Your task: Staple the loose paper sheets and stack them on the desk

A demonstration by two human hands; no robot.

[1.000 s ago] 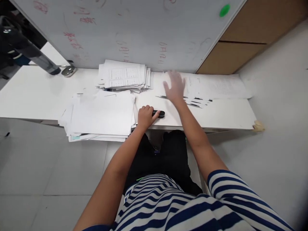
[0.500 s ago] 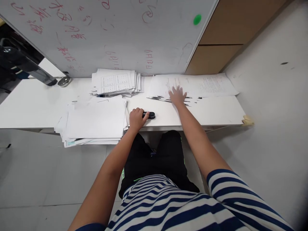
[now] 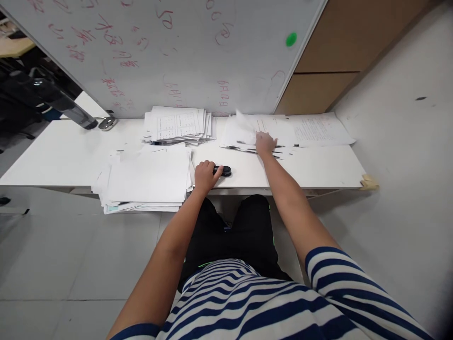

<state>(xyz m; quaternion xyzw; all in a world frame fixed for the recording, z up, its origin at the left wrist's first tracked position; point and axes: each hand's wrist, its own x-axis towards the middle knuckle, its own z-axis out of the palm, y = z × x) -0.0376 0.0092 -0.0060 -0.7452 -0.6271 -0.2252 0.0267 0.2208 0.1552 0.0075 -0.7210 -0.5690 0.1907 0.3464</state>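
Observation:
Near the front edge of the desk, my left hand [image 3: 205, 175] is wrapped round a black stapler [image 3: 225, 171], whose end sticks out past the thumb. My right hand [image 3: 264, 142] is on the back right stack of printed paper [image 3: 231, 137], its fingers curled in on a sheet of paper [image 3: 247, 123]. That sheet's left part is bent up off the stack and blurred. Other printed sheets [image 3: 314, 130] lie flat to the right of this hand. Dark smudged edges show along the front of the stack.
Left of the stapler lies a large pile of white paper [image 3: 148, 177], overhanging the desk [image 3: 63, 160]. Behind it is a smaller printed pile [image 3: 179, 123]. A whiteboard [image 3: 198, 61] stands along the back, with cardboard boxes [image 3: 318, 92] and a wall [image 3: 396, 118] at right.
My right hand has gone from spread flat on the papers to curled fingers, and a sheet's left part has risen. The left hand keeps its hold on the stapler. The view has shifted slightly.

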